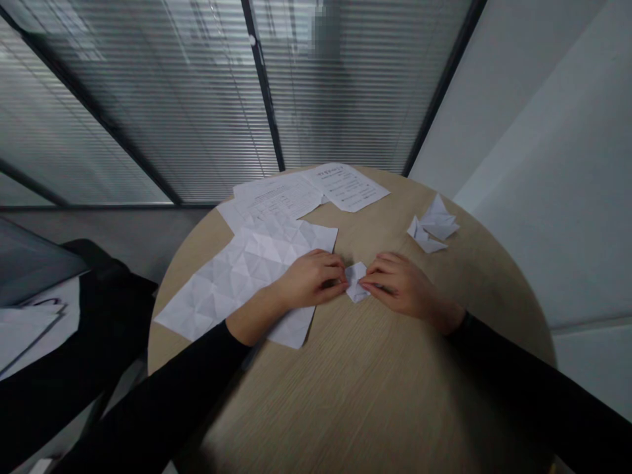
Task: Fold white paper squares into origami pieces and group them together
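A small folded piece of white paper (356, 280) lies on the round wooden table (375, 382), pinched from both sides. My left hand (312, 278) grips its left edge with curled fingers. My right hand (401, 284) grips its right edge the same way. Both forearms are in black sleeves. Under my left wrist lies a large creased white sheet (241, 270) covered in fold lines.
Printed sheets (348, 185) lie at the table's far edge. Folded paper shapes (434, 225) sit at the right. A dark chair (103, 296) with papers beside it stands to the left. Blinds behind glass and a white wall close off the back.
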### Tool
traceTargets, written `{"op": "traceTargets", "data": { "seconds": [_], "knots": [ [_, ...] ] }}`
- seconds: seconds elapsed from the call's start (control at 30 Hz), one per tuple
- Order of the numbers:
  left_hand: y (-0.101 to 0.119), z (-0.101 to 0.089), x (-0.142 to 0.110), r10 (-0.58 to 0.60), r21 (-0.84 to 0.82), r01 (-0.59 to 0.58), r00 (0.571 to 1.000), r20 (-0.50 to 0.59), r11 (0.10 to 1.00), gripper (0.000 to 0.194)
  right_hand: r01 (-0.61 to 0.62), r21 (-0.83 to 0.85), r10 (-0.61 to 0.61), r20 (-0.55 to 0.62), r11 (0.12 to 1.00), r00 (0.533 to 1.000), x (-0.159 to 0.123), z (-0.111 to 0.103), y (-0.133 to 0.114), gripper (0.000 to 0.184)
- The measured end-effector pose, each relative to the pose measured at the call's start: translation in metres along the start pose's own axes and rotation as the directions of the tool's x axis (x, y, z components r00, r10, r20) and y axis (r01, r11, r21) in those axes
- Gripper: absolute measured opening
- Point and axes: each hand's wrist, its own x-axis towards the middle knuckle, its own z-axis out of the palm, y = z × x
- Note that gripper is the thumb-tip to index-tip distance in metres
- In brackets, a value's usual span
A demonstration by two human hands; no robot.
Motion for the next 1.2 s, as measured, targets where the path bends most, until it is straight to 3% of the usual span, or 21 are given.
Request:
{"op": "traceTargets", "data": {
  "seconds": [0.13,0.33,0.47,0.6,0.77,1.2],
  "knots": [
    [-0.002,0.001,0.0,-0.007,-0.01,0.007,1.0,-0.007,1.0,0.026,0.078,-0.081,-0.077,0.014,0.994,0.997,-0.001,0.004,-0.001,0.014],
    [-0.004,0.003,-0.001,-0.019,-0.006,0.019,1.0,-0.009,1.0,0.026,0.056,0.007,-0.056,-0.016,0.998,0.998,0.001,0.002,-0.01,0.02],
    [-0.008,0.002,-0.003,-0.014,-0.016,0.013,0.999,-0.029,1.0,0.025,-0.011,0.065,0.011,-0.001,0.998,1.0,-0.004,0.006,-0.022,0.038],
    [-0.011,0.002,-0.005,-0.028,-0.021,0.026,0.998,-0.053,0.999,0.025,-0.13,0.048,0.122,0.133,0.99,0.984,-0.012,0.011,-0.036,0.068],
    [-0.01,0.001,-0.003,-0.059,-0.003,0.059,0.997,-0.04,0.998,0.023,-0.141,-0.028,0.143,0.237,0.99,0.961,-0.019,0.013,-0.05,0.089],
    [-0.006,-0.002,-0.001,-0.036,0.014,0.036,0.999,-0.003,0.999,0.025,-0.133,-0.005,0.128,0.315,0.991,0.94,-0.035,0.002,-0.07,0.097]
  ]
}}
